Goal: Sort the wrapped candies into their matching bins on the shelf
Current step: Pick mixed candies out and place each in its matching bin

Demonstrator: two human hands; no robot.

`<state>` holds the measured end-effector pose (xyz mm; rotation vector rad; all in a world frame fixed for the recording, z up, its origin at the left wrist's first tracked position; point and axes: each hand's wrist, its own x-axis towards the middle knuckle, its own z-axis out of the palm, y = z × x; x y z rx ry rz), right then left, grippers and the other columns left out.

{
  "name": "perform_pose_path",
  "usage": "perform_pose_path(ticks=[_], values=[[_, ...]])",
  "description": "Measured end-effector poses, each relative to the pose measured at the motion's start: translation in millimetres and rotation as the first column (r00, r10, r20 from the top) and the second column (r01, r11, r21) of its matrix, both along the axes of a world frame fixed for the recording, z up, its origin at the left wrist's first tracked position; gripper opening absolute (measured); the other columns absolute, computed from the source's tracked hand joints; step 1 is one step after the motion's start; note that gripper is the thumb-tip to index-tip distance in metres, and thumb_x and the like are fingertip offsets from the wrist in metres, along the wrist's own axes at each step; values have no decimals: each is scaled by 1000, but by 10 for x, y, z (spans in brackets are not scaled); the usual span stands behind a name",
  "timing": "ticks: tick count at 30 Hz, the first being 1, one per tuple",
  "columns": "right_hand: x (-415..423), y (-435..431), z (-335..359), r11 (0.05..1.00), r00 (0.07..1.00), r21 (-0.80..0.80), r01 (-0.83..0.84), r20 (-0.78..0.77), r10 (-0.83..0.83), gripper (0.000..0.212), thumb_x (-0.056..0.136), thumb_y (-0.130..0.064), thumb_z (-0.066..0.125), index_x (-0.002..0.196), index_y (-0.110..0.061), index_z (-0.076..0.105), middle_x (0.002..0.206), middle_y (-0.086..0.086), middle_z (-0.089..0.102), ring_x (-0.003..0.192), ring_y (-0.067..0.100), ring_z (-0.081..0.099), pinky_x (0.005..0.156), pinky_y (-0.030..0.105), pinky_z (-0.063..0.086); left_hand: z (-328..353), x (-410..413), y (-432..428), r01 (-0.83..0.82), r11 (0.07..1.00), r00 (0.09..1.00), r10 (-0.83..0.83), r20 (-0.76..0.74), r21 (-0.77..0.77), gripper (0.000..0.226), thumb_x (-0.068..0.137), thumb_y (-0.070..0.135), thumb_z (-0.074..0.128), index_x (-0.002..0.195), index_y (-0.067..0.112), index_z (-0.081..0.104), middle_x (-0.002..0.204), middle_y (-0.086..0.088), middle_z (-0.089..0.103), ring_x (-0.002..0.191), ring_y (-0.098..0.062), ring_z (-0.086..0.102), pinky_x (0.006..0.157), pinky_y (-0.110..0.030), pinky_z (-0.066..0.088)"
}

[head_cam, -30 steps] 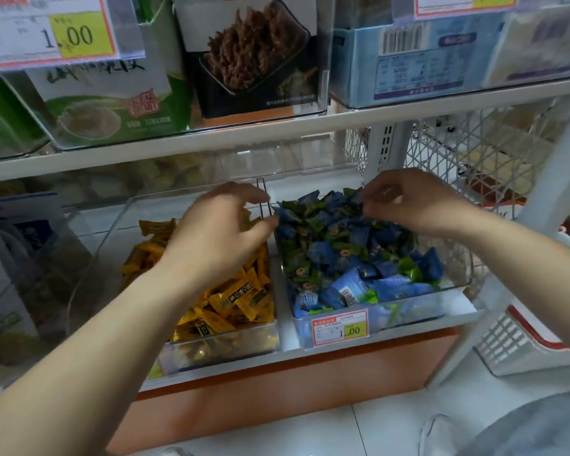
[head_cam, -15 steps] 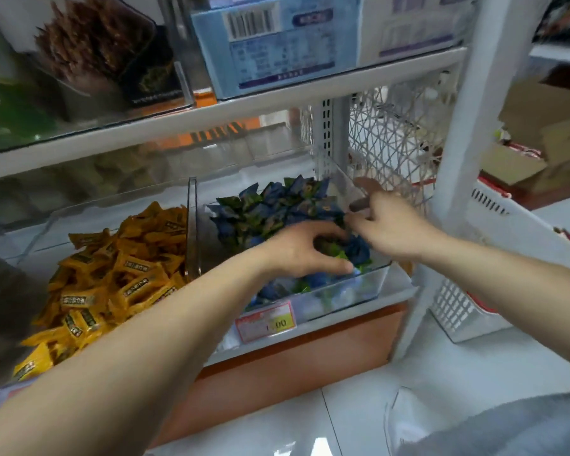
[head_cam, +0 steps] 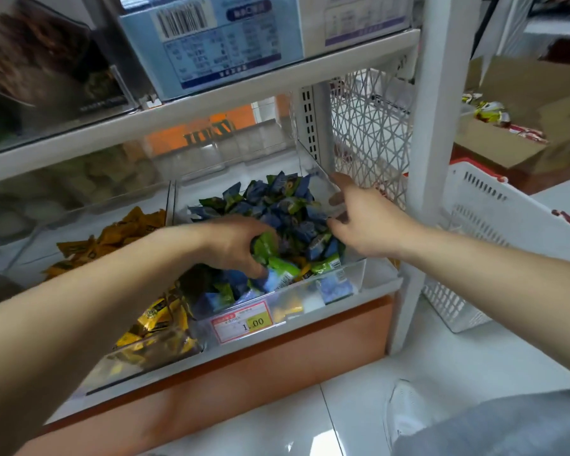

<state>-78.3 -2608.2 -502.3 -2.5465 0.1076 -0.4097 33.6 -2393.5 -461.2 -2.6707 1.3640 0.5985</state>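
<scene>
Two clear plastic bins sit side by side on the bottom shelf. The right bin [head_cam: 356, 274] holds a heap of blue and green wrapped candies [head_cam: 277, 205]. The left bin [head_cam: 135, 363] holds yellow wrapped candies [head_cam: 125, 232]. My left hand [head_cam: 237, 241] reaches into the right bin, fingers closed around green wrapped candies [head_cam: 267, 246]. My right hand [head_cam: 362, 218] hovers over the bin's right side with fingers spread, holding nothing I can see.
A price tag [head_cam: 242, 320] reading 1.00 is on the right bin's front. A white shelf post [head_cam: 435, 126] and mesh side panel [head_cam: 369, 126] stand right of the bin. A white basket [head_cam: 494, 245] and a cardboard box [head_cam: 524, 126] sit further right. Boxed goods fill the upper shelf.
My view swung right. My left hand moved from the yellow bin into the blue and green bin and closed on green candies. My right hand shifted to the bin's right edge and opened.
</scene>
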Motion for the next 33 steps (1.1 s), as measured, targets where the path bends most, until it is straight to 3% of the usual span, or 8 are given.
perform_pose_path(ticks=[3,7,12,14,21,27,31,33], values=[[3,1,-6,1000,1000,11,-16,4,16,67,89,-25,62,146,-21,27,103,12,69,81,24,68,76,47,58,186,137,115,-57,990,990,40,136,125,40,73,40,81,104,34,57,105,5,62,90,-15,57,69,-29,46],[13,-3,-21,1000,1000,5,-17,7,17,67,89,-25,62,146,-25,27,103,11,69,79,23,69,74,48,59,269,175,170,-131,975,942,66,330,178,67,74,48,79,133,29,52,130,0,52,114,-23,54,91,-36,49],[37,-17,-44,1000,1000,11,-16,21,16,66,88,-24,63,144,-24,28,104,8,69,79,20,69,73,45,60,56,-209,-63,51,919,999,-43,31,-390,37,83,40,73,118,36,62,116,18,60,105,1,55,85,-20,44],[40,-13,-51,1000,1000,13,-13,21,13,70,88,-25,62,147,-25,26,104,8,69,79,19,69,73,44,60,-98,-325,-172,72,947,995,-88,-37,-313,37,84,43,73,119,35,64,116,19,60,104,2,56,88,-19,45],[52,-25,-59,1000,1000,15,-11,25,11,63,87,-24,61,142,-21,30,102,11,69,78,23,68,74,46,59,-413,-315,-239,29,1000,995,-30,95,8,73,70,73,70,126,28,54,124,1,54,105,-24,56,85,-36,50],[57,-28,-69,1000,1000,21,-13,22,12,67,87,-24,61,145,-25,26,99,11,69,75,23,69,70,48,59,-340,-186,-111,-18,996,991,6,-133,-88,35,84,46,72,111,28,59,106,2,65,93,-20,61,83,-40,52],[58,-22,-62,1000,1000,27,-5,11,5,71,88,-25,61,148,-26,23,99,11,69,76,22,69,71,48,59,-341,-146,-32,-86,988,954,45,-297,-126,40,86,43,73,119,26,58,121,7,61,107,-17,58,92,-29,48],[64,-24,-57,1000,1000,19,1,-12,-1,66,88,-26,61,145,-20,27,101,10,68,78,23,69,72,47,59,-347,-136,-13,-124,985,933,76,-351,-118,53,88,43,71,135,27,51,130,17,52,111,-6,53,81,-1,41]])
